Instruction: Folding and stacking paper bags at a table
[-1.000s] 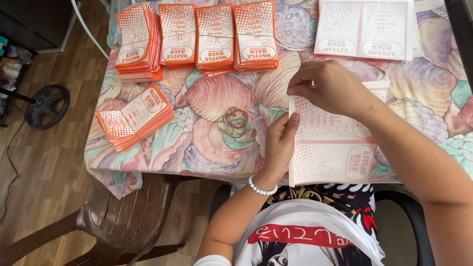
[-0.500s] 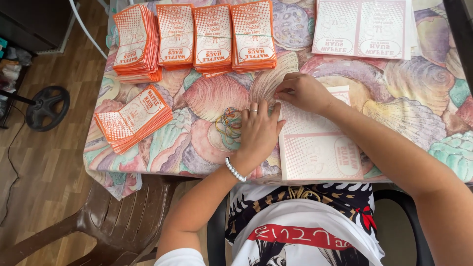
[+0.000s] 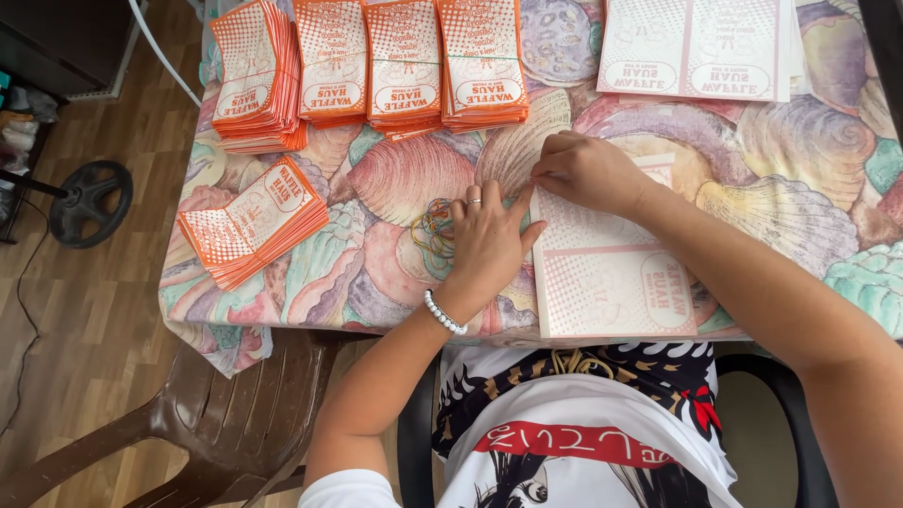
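Pale pink paper, a flat printed sheet lying on the desk with its long side pointing away from the body, is pinched at its top left corner by the right hand, while the left hand is laid flat just beside its left edge, fingers spread

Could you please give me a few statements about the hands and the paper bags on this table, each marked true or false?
1. The left hand lies palm down on the table beside the rubber bands. True.
2. The right hand holds a pair of scissors. False: it pinches the top corner of the pale bag stack.
3. Four orange bag stacks stand in a row along the far edge. True.
4. The brown plastic chair has a bag stack on its seat. False: nothing lies on the seat.
5. The left wrist wears a beaded bracelet. True.
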